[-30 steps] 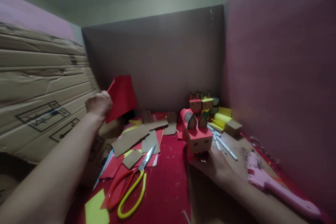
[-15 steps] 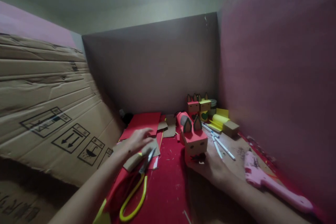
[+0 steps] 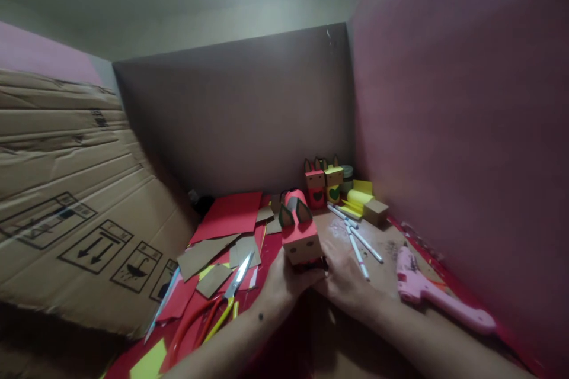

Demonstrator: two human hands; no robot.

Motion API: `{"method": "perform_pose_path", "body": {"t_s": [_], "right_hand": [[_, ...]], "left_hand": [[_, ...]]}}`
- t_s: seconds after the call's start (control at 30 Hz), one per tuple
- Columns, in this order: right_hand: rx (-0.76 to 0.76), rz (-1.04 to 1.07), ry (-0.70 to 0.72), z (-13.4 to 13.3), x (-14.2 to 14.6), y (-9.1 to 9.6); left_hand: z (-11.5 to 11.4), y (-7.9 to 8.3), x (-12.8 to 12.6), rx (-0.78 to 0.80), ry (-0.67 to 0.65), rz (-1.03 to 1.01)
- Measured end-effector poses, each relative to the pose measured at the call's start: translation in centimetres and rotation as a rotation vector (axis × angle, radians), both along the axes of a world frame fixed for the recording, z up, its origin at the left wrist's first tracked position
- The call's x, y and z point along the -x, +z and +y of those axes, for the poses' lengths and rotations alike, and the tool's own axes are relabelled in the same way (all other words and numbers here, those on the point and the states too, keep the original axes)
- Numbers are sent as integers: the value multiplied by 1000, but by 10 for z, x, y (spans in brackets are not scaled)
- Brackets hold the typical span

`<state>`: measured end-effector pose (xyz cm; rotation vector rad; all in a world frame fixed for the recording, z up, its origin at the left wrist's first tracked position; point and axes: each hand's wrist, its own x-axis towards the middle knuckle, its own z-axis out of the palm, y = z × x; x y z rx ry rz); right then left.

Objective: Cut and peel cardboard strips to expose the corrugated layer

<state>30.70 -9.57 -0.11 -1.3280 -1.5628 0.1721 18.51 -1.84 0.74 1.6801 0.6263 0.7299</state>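
Note:
A red paper box animal (image 3: 299, 233) with brown pointed ears sits in the middle of the table, gripped from below by both hands. My left hand (image 3: 281, 280) curls around its lower left side. My right hand (image 3: 342, 279) closes on its lower right side. A large red paper sheet (image 3: 229, 214) lies flat behind and to the left, with no hand on it.
Yellow and red scissors (image 3: 222, 302) lie among brown card scraps (image 3: 202, 253) at left. A pink glue gun (image 3: 422, 287) and white pens (image 3: 358, 243) are at right. Small finished paper animals (image 3: 323, 182) and yellow paper stand at the back. Cardboard walls close in on three sides.
My left hand put down the red sheet it held up, left it flat at the back, then came across to grip the paper animal beside my right hand.

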Motion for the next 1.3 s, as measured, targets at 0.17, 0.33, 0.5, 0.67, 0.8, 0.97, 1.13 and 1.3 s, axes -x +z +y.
{"method": "perform_pose_path", "body": {"t_s": [0.17,0.33,0.5,0.67,0.8,0.97,1.13,1.3], "right_hand": [[8,0,31,1,1,-2],[18,-59,-116,2,0,-11],[33,-124,-74,-3,1,-8],[20,-204,-62,-6,-1,-3],[19,-228,-86,-7,-1,-2],[-7,-255,-50,-9,2,-2],[-59,-302,-56,-9,5,-1],[-49,-319,-67,-8,6,-2]], "left_hand": [[10,-4,5,-88,41,102],[43,26,10,-148,160,43],[95,57,-4,-191,172,17],[135,54,-39,-178,156,-34],[159,36,-71,-154,149,-76],[188,9,-99,-137,128,-76],[208,-9,-111,-155,120,-45],[218,-19,-116,-170,78,-19]]}}
